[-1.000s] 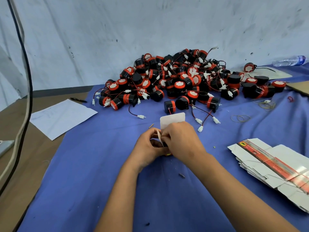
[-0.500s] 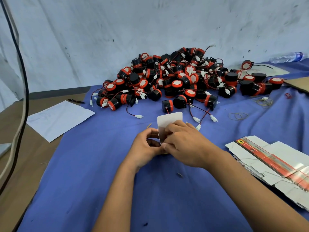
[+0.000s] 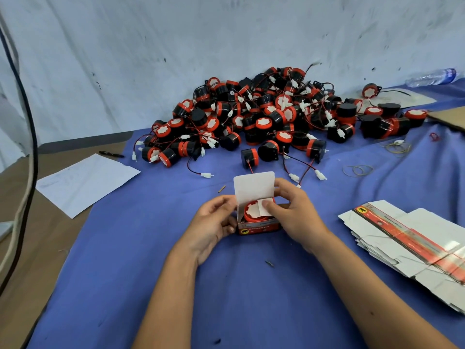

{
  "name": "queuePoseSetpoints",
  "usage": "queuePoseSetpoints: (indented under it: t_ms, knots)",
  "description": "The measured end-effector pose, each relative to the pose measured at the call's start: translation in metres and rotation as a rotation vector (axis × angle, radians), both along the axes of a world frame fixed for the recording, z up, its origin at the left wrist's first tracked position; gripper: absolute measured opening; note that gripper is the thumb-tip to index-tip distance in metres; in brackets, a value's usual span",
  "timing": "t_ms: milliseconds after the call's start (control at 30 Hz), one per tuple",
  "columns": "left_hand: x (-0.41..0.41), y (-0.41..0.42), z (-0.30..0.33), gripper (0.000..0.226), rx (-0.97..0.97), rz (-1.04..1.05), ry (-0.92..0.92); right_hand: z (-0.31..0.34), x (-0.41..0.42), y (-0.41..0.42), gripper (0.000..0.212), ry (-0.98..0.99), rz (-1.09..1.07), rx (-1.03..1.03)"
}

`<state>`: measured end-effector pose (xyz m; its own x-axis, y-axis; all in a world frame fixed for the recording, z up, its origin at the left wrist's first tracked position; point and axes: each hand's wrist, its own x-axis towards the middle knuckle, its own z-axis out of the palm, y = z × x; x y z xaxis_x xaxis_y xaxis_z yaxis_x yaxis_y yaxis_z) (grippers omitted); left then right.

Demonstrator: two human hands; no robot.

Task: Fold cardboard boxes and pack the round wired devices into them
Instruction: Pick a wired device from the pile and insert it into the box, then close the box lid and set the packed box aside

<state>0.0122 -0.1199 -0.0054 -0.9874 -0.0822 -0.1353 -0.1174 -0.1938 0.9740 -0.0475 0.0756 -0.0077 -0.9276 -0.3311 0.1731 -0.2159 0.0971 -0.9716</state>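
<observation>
Two bare hands work one small red-and-white cardboard box (image 3: 256, 225) at table centre: left hand (image 3: 216, 220) grips its nine-o'clock side to steady it, right hand (image 3: 289, 210) pinches a side flap over the round red-capped wired device (image 3: 253, 212) seated inside, lid upright at twelve o'clock.

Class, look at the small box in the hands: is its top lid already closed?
No: the box has its lid standing upright, and a red device shows inside.

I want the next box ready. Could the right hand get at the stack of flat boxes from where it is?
Probably yes, once it lets go. The right hand is busy pressing a side flap of the small box, but the stack of flat boxes lies on its own side with only bare blue cloth between.
</observation>
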Motion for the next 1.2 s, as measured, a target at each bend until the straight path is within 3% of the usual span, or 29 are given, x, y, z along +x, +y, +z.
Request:
queuePoseSetpoints:
  t_ms: [100, 267, 500, 533, 600, 667, 833, 1067, 1200]
  knots:
    - [-0.006, 0.012, -0.006, 0.010, -0.261, 0.126, 0.044, -0.005, 0.001, 0.002, 0.028, 0.053, 0.065, -0.005]
    - [-0.011, 0.023, -0.009, 0.039, -0.253, 0.334, 0.092, -0.002, 0.006, 0.015, 0.032, 0.089, 0.277, 0.109]
    - [0.002, -0.008, -0.002, 0.027, 0.103, -0.047, 0.062, -0.006, 0.005, 0.009, 0.027, 0.226, 0.144, 0.171]
    - [0.003, -0.010, -0.002, 0.032, 0.055, -0.065, 0.078, -0.007, 0.005, 0.008, 0.028, 0.279, 0.138, 0.185]
    - [0.004, -0.007, -0.004, 0.041, -0.240, -0.045, 0.135, -0.008, 0.004, 0.007, 0.028, 0.350, 0.123, 0.209]
    - [0.002, 0.000, -0.005, 0.037, -0.427, 0.009, 0.210, -0.009, 0.003, 0.006, 0.026, 0.391, 0.103, 0.230]
    - [0.000, 0.002, -0.005, 0.031, -0.442, 0.030, 0.252, -0.012, 0.001, 0.008, 0.028, 0.516, 0.081, 0.321]
    - [0.003, 0.002, -0.001, 0.070, -0.504, -0.007, 0.209, -0.008, 0.001, 0.007, 0.021, 0.545, 0.008, 0.327]
    - [0.003, 0.007, -0.001, 0.077, -0.578, 0.013, 0.203, -0.004, 0.002, 0.003, 0.041, 0.588, -0.122, 0.363]
